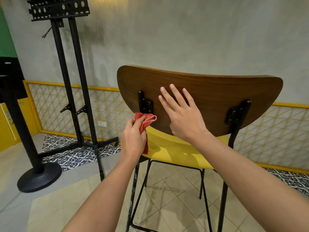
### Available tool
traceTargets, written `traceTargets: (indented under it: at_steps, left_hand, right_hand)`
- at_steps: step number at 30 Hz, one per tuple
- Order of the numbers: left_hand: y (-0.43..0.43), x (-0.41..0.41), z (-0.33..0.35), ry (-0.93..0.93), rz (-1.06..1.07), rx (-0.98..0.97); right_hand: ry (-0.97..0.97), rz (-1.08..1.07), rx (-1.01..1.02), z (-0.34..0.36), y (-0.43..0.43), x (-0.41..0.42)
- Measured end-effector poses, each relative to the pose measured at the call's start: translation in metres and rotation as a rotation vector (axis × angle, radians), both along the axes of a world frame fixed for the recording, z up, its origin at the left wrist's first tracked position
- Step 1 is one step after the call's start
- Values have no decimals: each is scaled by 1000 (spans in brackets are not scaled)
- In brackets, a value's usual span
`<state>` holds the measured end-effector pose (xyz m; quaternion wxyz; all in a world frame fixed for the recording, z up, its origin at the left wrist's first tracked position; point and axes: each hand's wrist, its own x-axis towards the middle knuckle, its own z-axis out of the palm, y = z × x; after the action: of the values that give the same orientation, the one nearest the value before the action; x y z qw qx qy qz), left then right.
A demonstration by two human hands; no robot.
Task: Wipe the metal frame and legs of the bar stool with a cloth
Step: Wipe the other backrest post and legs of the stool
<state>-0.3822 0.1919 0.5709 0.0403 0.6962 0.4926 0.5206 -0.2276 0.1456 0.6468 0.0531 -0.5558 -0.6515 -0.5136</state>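
Glossy wood backrest (209, 91), matt black metal frame (234, 131)

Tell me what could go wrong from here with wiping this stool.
The right hand lies flat on the wooden backrest; a hard push might tip the stool on its thin legs. The red cloth, held by the left hand, sits at the bolted bracket and could snag there.

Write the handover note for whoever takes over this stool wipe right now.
Left hand pinches the red cloth at the left post, just below its bracket.
Right hand lies flat and open on the wooden backrest.
Done: cannot tell which metal is already wiped.
Left, at least: right post, legs, lower rail.
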Motion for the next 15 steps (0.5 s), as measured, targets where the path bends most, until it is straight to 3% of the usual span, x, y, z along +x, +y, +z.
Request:
traceTargets:
  at_steps: [4,12,15]
  left_hand:
    - [5,11,30,-167,-20,184]
    - [11,3,22,-51,-16,106]
    - [8,-1,27,-125,-23,144]
  right_hand:
    - [7,14,6,0,0,1]
    - [18,20,3,-2,2,0]
    - [18,20,15,-2,3,1]
